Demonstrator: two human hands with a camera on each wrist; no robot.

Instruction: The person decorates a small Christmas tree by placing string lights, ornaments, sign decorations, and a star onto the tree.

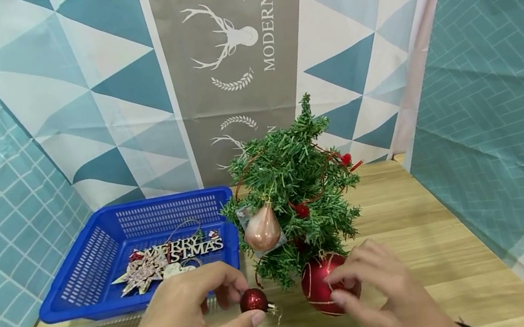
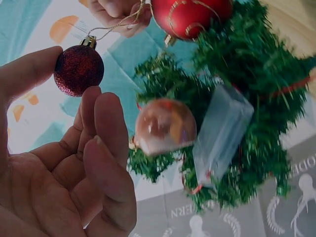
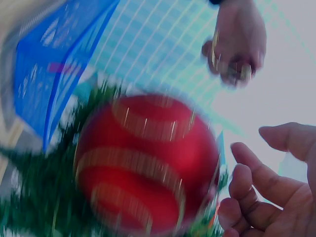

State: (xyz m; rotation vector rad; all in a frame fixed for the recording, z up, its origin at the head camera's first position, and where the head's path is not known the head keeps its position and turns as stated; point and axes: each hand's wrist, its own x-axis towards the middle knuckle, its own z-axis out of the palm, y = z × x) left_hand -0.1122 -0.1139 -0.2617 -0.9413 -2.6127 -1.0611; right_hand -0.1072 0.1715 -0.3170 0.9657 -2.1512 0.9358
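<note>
My left hand [image 1: 178, 319] pinches a small glittery red bauble [image 1: 253, 300] between thumb and fingers. A gold cap and thin gold cord trail from the bauble. My right hand [image 1: 389, 286] is beside a large red bauble [image 1: 318, 286] with gold swirls, which is low at the front of a small artificial Christmas tree [image 1: 289, 170]. In the right wrist view, that hand's fingers are loosely bent and apart, with nothing between them and the thumb. A shiny pink drop-shaped ornament [image 1: 263, 229] hangs on the tree's left, against a clear plastic packet [image 2: 224, 133].
Left of the tree, a blue plastic basket [image 1: 143, 308] holds a "Merry Christmas" sign [image 1: 195, 246], a star-shaped ornament [image 1: 142, 271] and other decorations. Red berries [image 1: 302, 210] and red cord are on the tree. Patterned cloths hang behind the wooden table [image 1: 440, 249].
</note>
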